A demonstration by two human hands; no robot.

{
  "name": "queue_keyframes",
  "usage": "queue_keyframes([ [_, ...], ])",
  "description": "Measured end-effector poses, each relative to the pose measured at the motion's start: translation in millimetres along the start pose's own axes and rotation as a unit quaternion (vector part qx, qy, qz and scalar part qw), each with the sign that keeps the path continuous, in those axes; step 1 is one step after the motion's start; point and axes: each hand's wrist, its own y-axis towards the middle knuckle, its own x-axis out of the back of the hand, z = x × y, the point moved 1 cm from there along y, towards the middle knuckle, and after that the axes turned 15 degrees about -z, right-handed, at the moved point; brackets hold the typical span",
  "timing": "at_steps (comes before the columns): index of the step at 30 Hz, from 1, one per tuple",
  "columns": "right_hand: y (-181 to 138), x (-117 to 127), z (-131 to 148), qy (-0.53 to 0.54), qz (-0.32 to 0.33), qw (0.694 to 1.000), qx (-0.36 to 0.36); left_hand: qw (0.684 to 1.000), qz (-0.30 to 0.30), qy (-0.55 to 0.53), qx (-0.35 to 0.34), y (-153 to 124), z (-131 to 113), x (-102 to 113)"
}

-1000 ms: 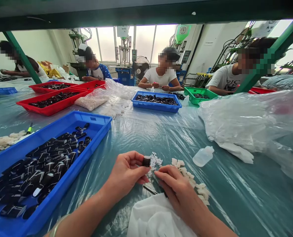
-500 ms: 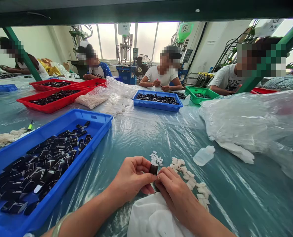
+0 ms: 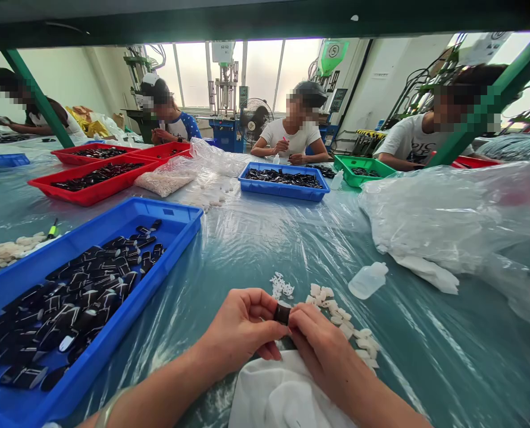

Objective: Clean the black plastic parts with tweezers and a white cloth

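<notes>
A small dark brown-black part (image 3: 282,314) with a pale upper edge is between my two hands. My left hand (image 3: 242,321) is closed on it, thumb in front and fingers behind. From the other side, the fingertips of my right hand (image 3: 320,342) pinch its right end, and they hide that end. White cloth (image 3: 287,392) lies crumpled just under my hands. Beyond my fingers is a little heap of tiny white bits (image 3: 281,286). Several off-white blocks (image 3: 347,327) are strewn to the right of my right hand.
A blue tray (image 3: 175,214) of black parts stands at left. A translucent bottle (image 3: 369,280) lies right, before large plastic bags (image 3: 461,220). Red trays (image 3: 86,196), another blue tray (image 3: 287,189) and a green tray (image 3: 363,176) stand farther back, where several people sit.
The black part has tilted from upright to lying more sideways, and sits slightly lower. My right fingertips have moved up to its right end.
</notes>
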Motion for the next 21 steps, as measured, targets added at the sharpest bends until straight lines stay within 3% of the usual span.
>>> queue_keyframes([
  [4,2,17,-2,0.033,-0.047,0.994,-0.088,0.999,0.031,0.006,0.012,-2,5,-4],
  [9,2,27,4,0.149,-0.082,0.964,-0.207,0.997,0.068,0.006,0.025,-3,12,-8],
  [15,-2,29,12,0.19,-0.044,0.957,-0.213,0.997,0.063,0.053,-0.001,-7,13,-10],
  [21,-5,32,12,0.193,-0.082,0.963,-0.168,0.997,0.053,0.059,-0.019,-9,13,-11],
])
